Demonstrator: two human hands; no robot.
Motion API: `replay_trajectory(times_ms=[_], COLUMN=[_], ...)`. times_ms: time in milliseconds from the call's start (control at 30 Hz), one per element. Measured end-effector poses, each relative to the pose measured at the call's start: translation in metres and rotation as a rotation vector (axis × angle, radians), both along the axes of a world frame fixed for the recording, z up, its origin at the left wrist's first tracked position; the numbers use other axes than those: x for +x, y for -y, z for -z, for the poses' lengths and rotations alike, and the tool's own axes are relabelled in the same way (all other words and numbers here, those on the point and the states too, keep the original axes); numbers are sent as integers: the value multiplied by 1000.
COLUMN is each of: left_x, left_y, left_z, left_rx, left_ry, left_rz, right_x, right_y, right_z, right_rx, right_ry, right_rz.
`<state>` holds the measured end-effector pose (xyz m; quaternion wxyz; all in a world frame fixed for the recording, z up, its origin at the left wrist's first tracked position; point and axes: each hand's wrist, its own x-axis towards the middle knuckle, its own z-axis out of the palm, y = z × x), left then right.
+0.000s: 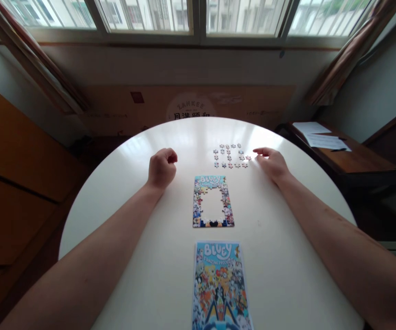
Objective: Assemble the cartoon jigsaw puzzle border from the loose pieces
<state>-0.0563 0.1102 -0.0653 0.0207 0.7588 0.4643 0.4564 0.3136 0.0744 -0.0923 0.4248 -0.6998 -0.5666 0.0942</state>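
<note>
A jigsaw puzzle [197, 220] lies at the middle of the white table, its border joined and its centre a blank opening. Beyond it, several loose puzzle pieces [229, 158] are laid out in rough rows. My left hand [162, 168] rests on the table left of the pieces, curled into a fist with nothing visible in it. Just right of the pieces is my right hand [270, 161], its fingers extended near the rightmost piece and holding nothing. Nearest me lies a printed Bluey picture [221, 284], flat on the table.
The round white table [115, 197] has its far edge near a wall under windows. A brown desk [362, 153] with white papers [326, 140] and pens stands at the right. Orange-brown cabinets [15, 183] are at the left.
</note>
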Motion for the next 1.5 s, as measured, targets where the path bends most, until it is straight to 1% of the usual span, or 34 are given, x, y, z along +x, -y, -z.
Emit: replay_trajectory(times_ms=[167, 300, 467, 800, 967, 1100, 1267, 1500], left_x=[2, 3, 1, 1, -2, -2, -2, -3], left_y=[8, 10, 10, 10, 11, 10, 9, 9], left_z=[-3, -3, -3, -3, -5, -6, -5, -4], left_rx=[11, 3, -15, -28, -31, -42, -50, -58], left_ry=[-34, -48, -45, -62, -57, -70, -74, -56], left_rz=[104, 140, 121, 97, 79, 64, 58, 40], right_x=[-4, -4, -3, -5, -5, -4, -4, -6], right_y=[1, 2, 2, 0, -2, -4, -4, -3], right_z=[0, 1, 1, 0, 2, 5, 6, 6], right_rx=[45, 74, 114, 107, 77, 24, -29, -47], right_ry=[33, 72, 106, 157, 175, 202, 219, 216], right_rz=[-8, -27, -39, -27, -18, -35, -21, -23])
